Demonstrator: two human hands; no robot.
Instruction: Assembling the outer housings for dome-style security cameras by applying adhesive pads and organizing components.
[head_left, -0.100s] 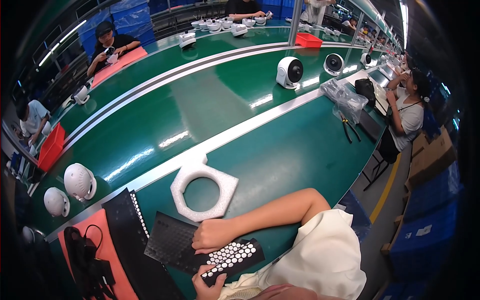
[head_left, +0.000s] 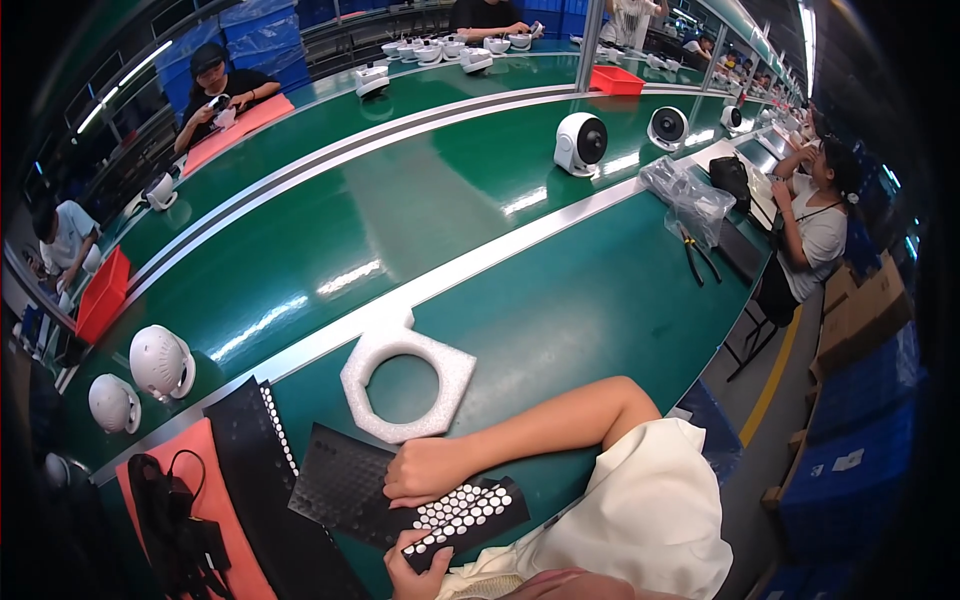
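Note:
A black sheet of round white stick-on pads (head_left: 470,512) lies on the green bench close to me, its pad-covered part folded up. My left hand (head_left: 418,568) pinches the near left corner of that fold between thumb and fingers. Curled into a fist, my right hand (head_left: 430,472) rests on the sheet just beyond the pads; whatever its fingers hold is hidden. The sheet's dark dimpled part (head_left: 340,475) stretches left from under my right hand. A white foam ring (head_left: 455,385) with an angular outline lies beyond my right wrist.
Black strips (head_left: 255,490) and an orange mat (head_left: 150,490) with a cabled black adapter (head_left: 205,545) lie left. White fan units (head_left: 160,362) stand on the green conveyor (head_left: 300,280). Pliers (head_left: 697,255) and clear plastic bags (head_left: 690,195) lie right, near a seated person (head_left: 815,220).
The white units on the near conveyor have shifted very slightly right, and those on the far one slightly left. Both my hands and the sheet look unmoved.

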